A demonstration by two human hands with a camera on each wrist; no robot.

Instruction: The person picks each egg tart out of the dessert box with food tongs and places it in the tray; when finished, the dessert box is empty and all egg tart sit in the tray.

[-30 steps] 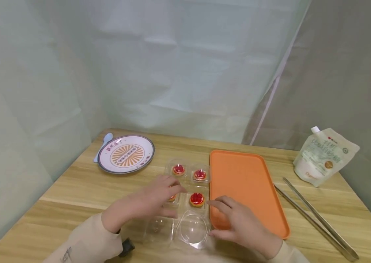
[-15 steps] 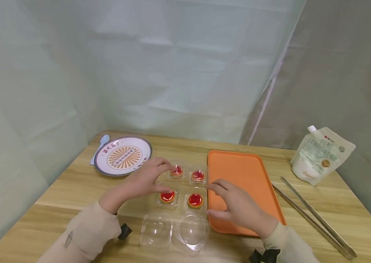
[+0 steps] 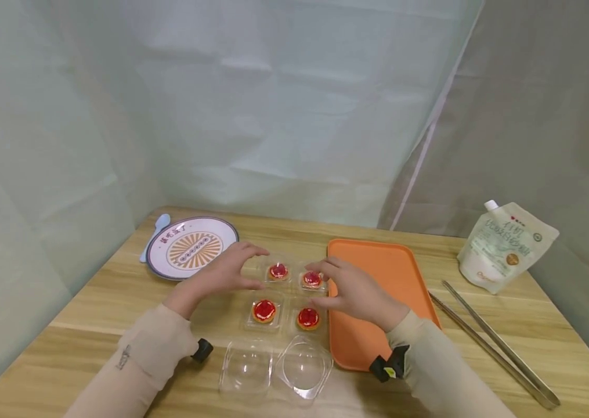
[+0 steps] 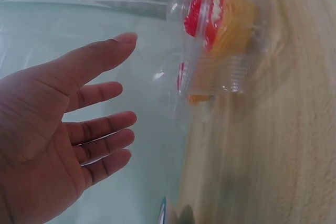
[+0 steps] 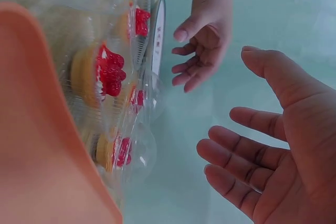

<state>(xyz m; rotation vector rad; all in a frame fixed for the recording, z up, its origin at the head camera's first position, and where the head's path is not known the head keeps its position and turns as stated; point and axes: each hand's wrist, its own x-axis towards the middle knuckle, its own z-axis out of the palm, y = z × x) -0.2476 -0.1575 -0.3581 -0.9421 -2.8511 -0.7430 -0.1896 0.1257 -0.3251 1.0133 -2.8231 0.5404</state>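
Observation:
My left hand (image 3: 223, 270), fingers spread, hovers beside the back left red-topped tart (image 3: 278, 271). My right hand (image 3: 354, 293) reaches over the back right tart (image 3: 312, 279) and the tray's edge; its fingers are apart and hold nothing. Both back tarts sit in clear plastic boxes under domed lids, seen in the right wrist view. Nearer lie the front left tart (image 3: 264, 311) and the front right tart (image 3: 307, 318) in clear box bases. Their lids, a squarish left lid (image 3: 246, 368) and a right lid (image 3: 303, 366), lie folded open towards me.
An orange tray (image 3: 378, 255) lies right of the boxes. Long metal tongs (image 3: 503, 348) and a white spouted pouch (image 3: 505, 247) are further right. At the back left, a patterned plate (image 3: 155, 255) overlaps a blue spoon (image 3: 162, 222). Cloth curtains (image 3: 273, 116) hang behind the table.
My left hand has moved away from me, from over the front left tart to beside the back left one. My right hand has moved forward and left, over the back right tart.

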